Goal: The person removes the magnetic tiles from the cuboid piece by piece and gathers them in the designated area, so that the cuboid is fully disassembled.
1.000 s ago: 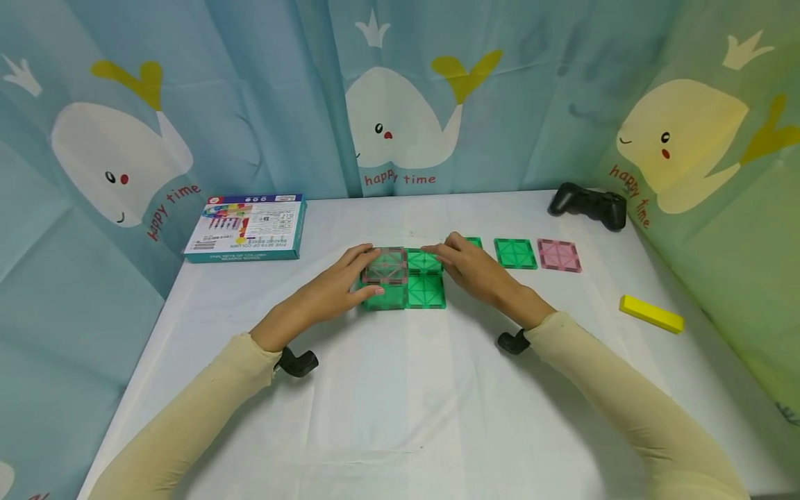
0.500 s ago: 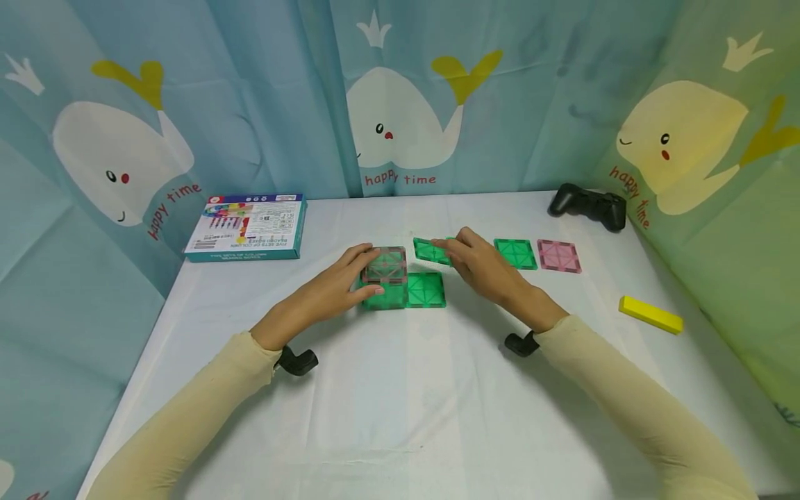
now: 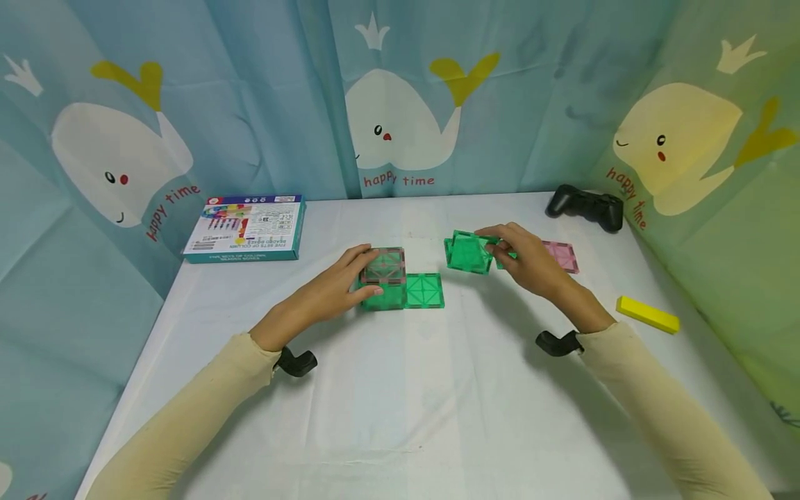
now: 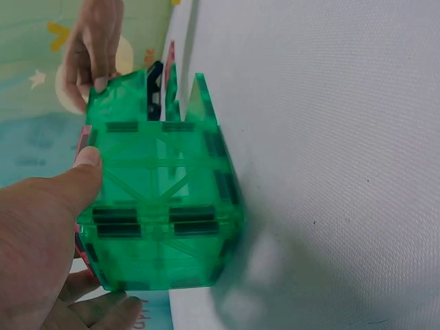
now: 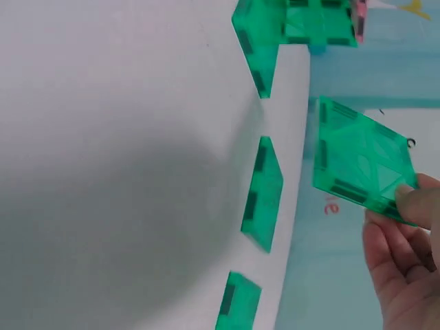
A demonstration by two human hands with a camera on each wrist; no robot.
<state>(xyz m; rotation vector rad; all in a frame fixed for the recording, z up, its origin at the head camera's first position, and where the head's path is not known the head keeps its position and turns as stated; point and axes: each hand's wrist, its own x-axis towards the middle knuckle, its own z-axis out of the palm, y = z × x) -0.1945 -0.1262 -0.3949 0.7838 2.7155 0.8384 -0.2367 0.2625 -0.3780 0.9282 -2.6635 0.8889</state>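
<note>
My left hand (image 3: 334,288) grips a box built of green magnetic tiles (image 4: 155,172), thumb on the near side and fingers round the far side. A pink magnetic tile (image 3: 384,264) lies on top of the box. A flat green tile (image 3: 425,290) adjoins the box's right side on the table. My right hand (image 3: 531,264) pinches another green magnetic tile (image 5: 364,161) by one corner between thumb and fingers. That tile is raised, and overlaps a green tile on the table (image 5: 265,196) in the head view.
Farther along the row lie another green tile (image 5: 239,302) and a pink tile (image 3: 564,255). A yellow bar (image 3: 647,314) is at the right, with a black game controller (image 3: 585,207) behind. A flat cardboard box (image 3: 245,229) sits at the back left, before the curtain (image 3: 269,104).
My right hand has pulled a green tile away from beside the box and carried it right, over the row of loose tiles. The left hand stays on the box.
</note>
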